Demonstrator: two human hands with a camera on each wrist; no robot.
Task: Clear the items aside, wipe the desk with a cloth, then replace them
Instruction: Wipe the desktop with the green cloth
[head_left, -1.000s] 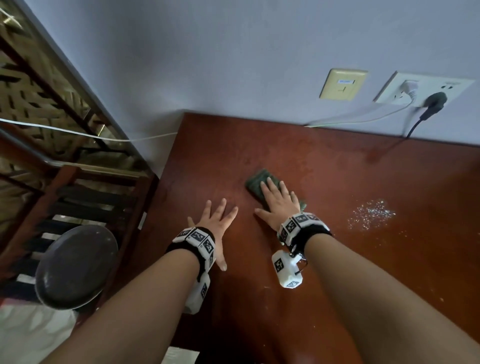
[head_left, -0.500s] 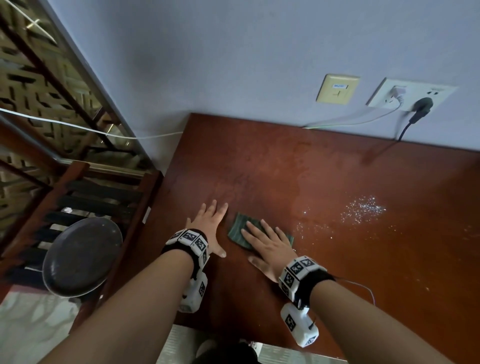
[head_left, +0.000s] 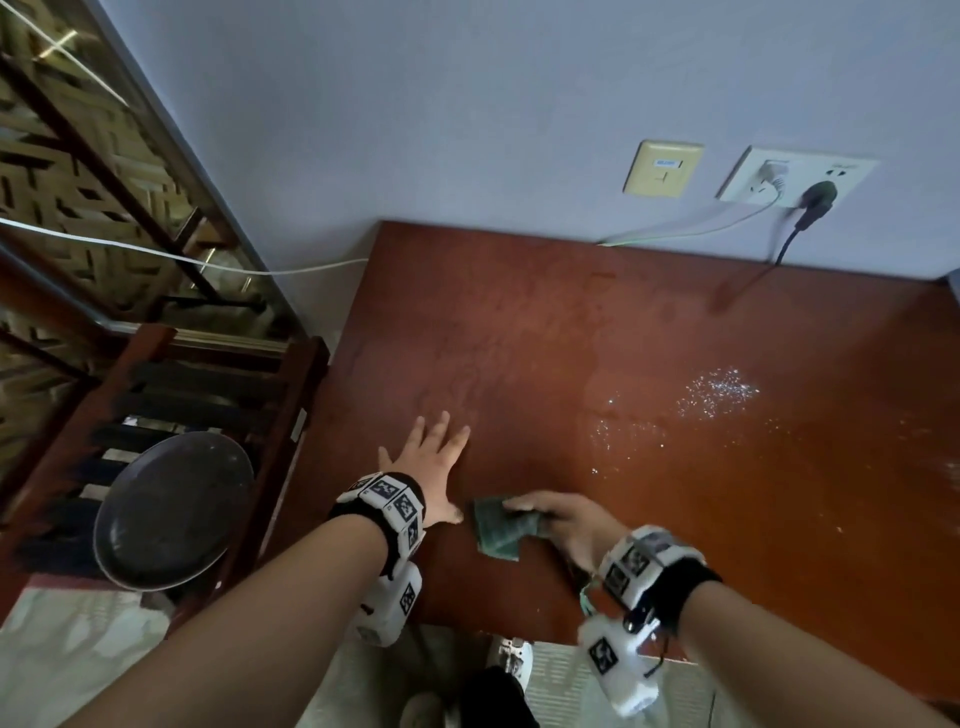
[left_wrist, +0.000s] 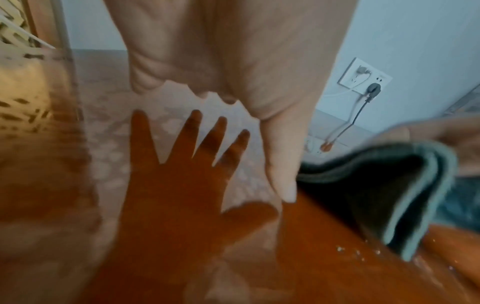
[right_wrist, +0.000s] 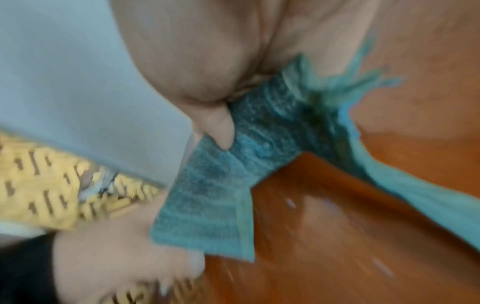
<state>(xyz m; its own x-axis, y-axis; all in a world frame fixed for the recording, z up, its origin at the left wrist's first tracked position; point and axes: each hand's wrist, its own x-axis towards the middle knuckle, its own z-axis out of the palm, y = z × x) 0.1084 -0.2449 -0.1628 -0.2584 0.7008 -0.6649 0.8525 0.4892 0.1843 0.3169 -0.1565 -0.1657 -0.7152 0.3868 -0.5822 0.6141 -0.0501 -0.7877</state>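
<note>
Done: desk (head_left: 519, 322) is cleared; left part looks wiped
Left: crumbs (head_left: 719, 392); items back
Grip: right hand (head_left: 566, 525) pinches cloth (head_left: 496, 535); left hand (head_left: 428, 467) flat, empty

right hand (head_left: 558, 522) now gripping cloth (head_left: 497, 535), pulled back to desk's (head_left: 675, 322) near edge

i see the folded green terry cloth (head_left: 497, 530) near the front edge of the glossy red-brown wooden table (head_left: 571, 322), partly lifted, one folded edge hanging toward the surface. white specks (head_left: 719, 392) lie scattered on the table, well right of it.
</note>
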